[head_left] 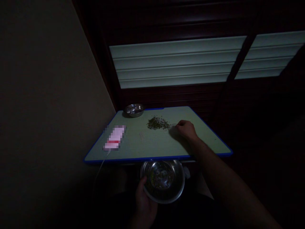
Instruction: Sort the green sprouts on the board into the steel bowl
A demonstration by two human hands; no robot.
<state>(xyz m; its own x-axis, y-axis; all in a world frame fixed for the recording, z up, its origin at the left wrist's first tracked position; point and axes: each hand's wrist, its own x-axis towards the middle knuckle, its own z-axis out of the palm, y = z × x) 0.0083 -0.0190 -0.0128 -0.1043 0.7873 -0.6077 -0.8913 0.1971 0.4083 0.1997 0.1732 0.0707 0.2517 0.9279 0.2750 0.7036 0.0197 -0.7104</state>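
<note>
A pale green table with a blue rim stands before me. On it lies a small heap of dark green grains. My right hand rests on the table just right of the heap, fingers curled together near its edge; what they pinch is too small to see. My left hand grips the near rim of a steel bowl, held below the table's front edge. The bowl has some grains inside.
A smaller steel bowl sits at the table's far left corner. A blurred phone with a cable lies at the left. A wall is on the left, and a dark louvred window stands behind. The room is very dim.
</note>
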